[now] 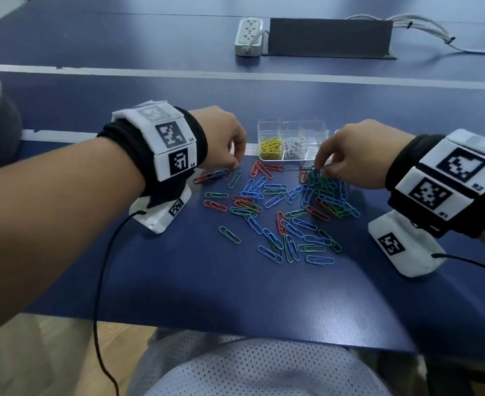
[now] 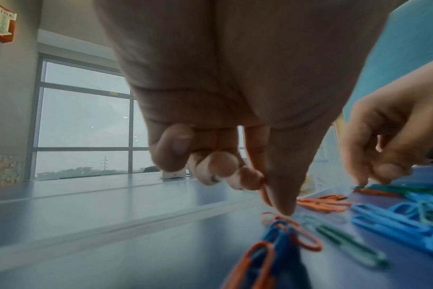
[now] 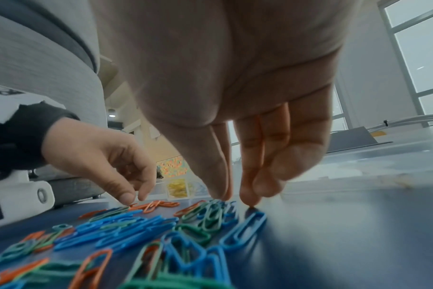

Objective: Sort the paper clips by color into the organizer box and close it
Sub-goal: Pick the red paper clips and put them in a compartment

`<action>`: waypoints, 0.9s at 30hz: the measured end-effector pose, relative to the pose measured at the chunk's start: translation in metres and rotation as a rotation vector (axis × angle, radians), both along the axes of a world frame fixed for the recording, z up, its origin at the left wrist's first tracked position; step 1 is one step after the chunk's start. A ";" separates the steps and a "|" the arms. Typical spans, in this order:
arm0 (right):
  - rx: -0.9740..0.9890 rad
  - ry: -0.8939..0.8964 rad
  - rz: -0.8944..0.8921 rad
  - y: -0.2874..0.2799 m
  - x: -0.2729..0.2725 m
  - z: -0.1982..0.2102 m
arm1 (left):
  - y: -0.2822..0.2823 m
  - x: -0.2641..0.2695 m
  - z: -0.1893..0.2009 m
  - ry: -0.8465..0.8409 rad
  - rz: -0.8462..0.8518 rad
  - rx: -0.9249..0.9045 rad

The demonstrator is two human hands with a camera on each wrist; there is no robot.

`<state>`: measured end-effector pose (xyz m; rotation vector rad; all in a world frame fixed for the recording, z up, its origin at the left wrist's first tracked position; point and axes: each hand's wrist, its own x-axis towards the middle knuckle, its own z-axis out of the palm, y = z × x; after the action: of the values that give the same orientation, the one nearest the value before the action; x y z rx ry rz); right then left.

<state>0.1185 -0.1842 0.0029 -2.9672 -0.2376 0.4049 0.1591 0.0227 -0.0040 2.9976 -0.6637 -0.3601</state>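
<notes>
The clear organizer box (image 1: pixel 322 130) stands open at the back, with yellow clips (image 1: pixel 270 148) in one compartment and white clips (image 1: pixel 294 148) beside them. Red, blue and green paper clips (image 1: pixel 278 207) lie scattered on the blue table in front of it. My left hand (image 1: pixel 235 165) is at the pile's left end with its fingers curled. Its thumb and forefinger (image 2: pixel 272 203) pinch the end of a red clip (image 2: pixel 314 247) lying on the table. My right hand (image 1: pixel 320 168) reaches down onto green and blue clips (image 3: pixel 210 215). Its thumb and forefinger (image 3: pixel 234 199) stand slightly apart, tips touching them.
A white power strip (image 1: pixel 248 35), a dark grey panel (image 1: pixel 328 37) and white cables (image 1: pixel 424 27) lie at the far side. A white line (image 1: pixel 235 76) crosses the table. The table's front edge (image 1: pixel 235 330) is close to my lap. Black wrist-camera cords (image 1: pixel 101 267) trail off it.
</notes>
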 end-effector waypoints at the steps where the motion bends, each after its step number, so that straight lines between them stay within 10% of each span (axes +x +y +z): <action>1: 0.013 -0.005 0.003 0.001 -0.001 0.000 | 0.003 0.001 -0.001 -0.002 0.021 0.012; 27: -0.080 -0.047 0.159 0.051 0.009 -0.003 | -0.007 0.007 0.003 0.000 0.154 0.094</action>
<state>0.1274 -0.1331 0.0004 -3.0489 -0.4753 0.3713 0.1658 0.0153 -0.0009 3.1119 -0.4241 -0.3924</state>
